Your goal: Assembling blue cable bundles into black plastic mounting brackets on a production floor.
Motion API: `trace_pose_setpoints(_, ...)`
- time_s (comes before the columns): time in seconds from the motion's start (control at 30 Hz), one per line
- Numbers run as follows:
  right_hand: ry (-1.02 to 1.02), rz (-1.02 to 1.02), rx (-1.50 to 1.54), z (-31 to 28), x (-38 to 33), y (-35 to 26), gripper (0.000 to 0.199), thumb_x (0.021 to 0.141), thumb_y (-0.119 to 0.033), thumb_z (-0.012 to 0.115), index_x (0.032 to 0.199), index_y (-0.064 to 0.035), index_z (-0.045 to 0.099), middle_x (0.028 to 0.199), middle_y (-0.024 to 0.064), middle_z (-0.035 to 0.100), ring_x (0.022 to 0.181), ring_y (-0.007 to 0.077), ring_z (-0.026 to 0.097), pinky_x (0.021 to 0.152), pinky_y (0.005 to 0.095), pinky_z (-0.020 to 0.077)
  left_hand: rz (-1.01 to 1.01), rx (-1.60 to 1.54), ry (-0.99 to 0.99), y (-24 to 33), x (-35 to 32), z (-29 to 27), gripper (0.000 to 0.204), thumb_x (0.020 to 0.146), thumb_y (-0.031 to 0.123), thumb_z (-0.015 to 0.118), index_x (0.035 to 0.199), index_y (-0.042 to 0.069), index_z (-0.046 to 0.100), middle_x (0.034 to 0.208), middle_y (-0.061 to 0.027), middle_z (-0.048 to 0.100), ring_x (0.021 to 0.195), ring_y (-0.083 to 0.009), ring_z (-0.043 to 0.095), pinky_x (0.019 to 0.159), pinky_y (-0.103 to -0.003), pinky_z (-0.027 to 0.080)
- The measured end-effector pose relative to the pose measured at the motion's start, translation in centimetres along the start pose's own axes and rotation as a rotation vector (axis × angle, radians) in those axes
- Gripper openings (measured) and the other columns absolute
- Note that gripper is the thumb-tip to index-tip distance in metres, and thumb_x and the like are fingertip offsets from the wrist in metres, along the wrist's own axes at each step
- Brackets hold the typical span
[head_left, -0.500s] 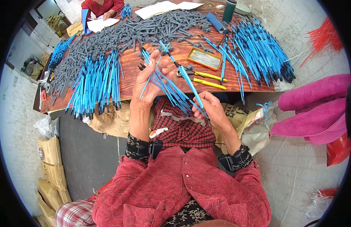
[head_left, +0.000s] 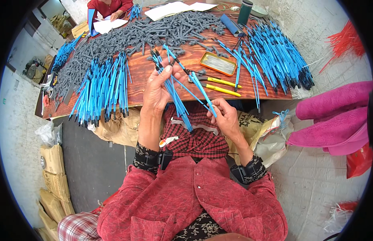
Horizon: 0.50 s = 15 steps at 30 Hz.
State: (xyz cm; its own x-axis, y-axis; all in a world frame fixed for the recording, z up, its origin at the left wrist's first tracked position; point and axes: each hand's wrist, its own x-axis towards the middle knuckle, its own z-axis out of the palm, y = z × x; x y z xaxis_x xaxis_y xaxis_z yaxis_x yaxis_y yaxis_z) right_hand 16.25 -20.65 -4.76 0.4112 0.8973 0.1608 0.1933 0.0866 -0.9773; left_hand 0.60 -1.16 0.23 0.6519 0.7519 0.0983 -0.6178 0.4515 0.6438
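My left hand is closed around a bundle of thin blue rods with black ends, the thumb pressed across them. The rods' lower ends hang over my lap. My right hand pinches the lower ends of a thicker blue rod and a thin one beside it. That thicker rod has black joints and slants up past my left fingers; whether they touch it I cannot tell. Yellow-handled pliers lie on the table just beyond my right hand, next to an open tin of thin pale pins.
Grey ribbed plugs are heaped across the wooden table. Piles of blue rods lie at the left and right. A dark green flask stands at the back. Another person's hand rests by papers, far left.
The rods in my left hand have gone from fanned out to a tighter, steeper bundle. My right hand has stayed nearly in place, still pinching rods.
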Motion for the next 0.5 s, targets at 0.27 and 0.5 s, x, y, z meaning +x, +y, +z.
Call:
trace_pose_setpoints(0.27, -0.042, 0.098, 0.114, 0.3, -0.2, 1.1, 0.015, 0.1, -0.011, 0.057, 0.107, -0.0001, 0.064, 0.074, 0.0026, 0.067, 0.055, 0.0037, 0.055, 0.049, 0.0214, 0.0432, 0.017, 0.039, -0.118, 0.5, -0.9, 1.7, 0.042, 0.095, 0.006, 0.058, 0.136, -0.001, 0.052, 0.085, -0.0071, 0.064, 0.076, -0.0171, 0.064, 0.077, -0.041, 0.059)
trace_pose_setpoints(0.5, 0.012, 0.136, 0.144, 1.5, -1.3, 2.1, 0.015, 0.098, -0.007, 0.057, 0.107, 0.0007, 0.065, 0.076, 0.0036, 0.067, 0.065, 0.0068, 0.061, 0.058, 0.0222, 0.0507, -0.046, 0.21, -0.191, 1.0, -1.7, 3.1, 0.043, 0.1, 0.018, 0.059, 0.14, 0.003, 0.049, 0.079, -0.0036, 0.055, 0.074, -0.0193, 0.057, 0.076, -0.043, 0.053)
